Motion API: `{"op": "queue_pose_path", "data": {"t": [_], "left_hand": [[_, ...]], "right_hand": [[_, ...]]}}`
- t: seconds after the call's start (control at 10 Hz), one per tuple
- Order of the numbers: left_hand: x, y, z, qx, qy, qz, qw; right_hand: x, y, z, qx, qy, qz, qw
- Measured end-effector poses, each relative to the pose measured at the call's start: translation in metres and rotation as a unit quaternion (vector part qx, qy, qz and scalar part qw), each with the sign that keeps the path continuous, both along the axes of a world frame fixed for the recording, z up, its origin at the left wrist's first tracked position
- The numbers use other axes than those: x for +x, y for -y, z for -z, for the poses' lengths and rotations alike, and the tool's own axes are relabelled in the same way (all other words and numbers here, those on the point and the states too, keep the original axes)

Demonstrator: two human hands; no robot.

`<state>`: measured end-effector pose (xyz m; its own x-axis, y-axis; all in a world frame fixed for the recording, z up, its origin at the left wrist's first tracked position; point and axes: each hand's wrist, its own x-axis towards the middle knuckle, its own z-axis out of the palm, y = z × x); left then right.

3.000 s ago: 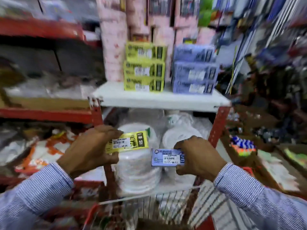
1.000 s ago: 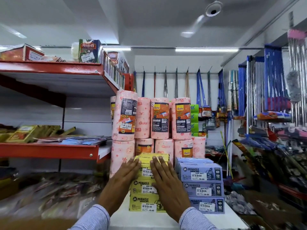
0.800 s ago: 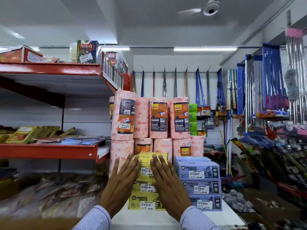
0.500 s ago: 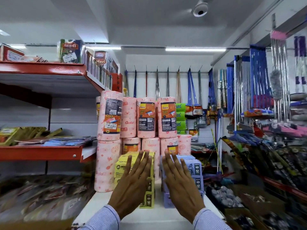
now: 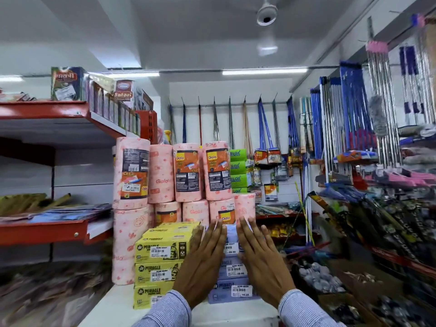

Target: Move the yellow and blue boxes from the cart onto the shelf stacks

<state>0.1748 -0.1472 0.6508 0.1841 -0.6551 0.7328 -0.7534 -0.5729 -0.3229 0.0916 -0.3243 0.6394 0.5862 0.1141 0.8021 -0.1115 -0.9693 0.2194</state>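
A stack of yellow boxes (image 5: 160,263) stands on the white shelf (image 5: 113,305), with a stack of blue boxes (image 5: 232,272) right beside it. My left hand (image 5: 203,263) lies flat against the blue stack's left front, fingers straight and apart. My right hand (image 5: 262,263) presses flat on the blue stack's right front. Both palms hold nothing. The hands cover much of the blue boxes. The cart is out of view.
Pink paper-towel rolls (image 5: 188,171) stand two tiers high behind the stacks. A red shelf (image 5: 47,230) with packets runs along the left. Brooms and mops (image 5: 349,123) hang on the back wall and at the right. Goods crowd the lower right.
Both hands have shifted right, from the yellow stack's front onto the blue stack's front. The view has swung right. Three seconds ago each hand held a box; now neither does.
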Motion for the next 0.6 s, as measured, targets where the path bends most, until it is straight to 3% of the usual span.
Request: {"op": "queue_pose_path", "data": {"t": [0.6], "left_hand": [[-0.012,-0.002,-0.009,-0.062,0.027,-0.016,0.998]], "right_hand": [[-0.002,-0.013,-0.009,0.008,0.021,-0.025,0.999]]}}
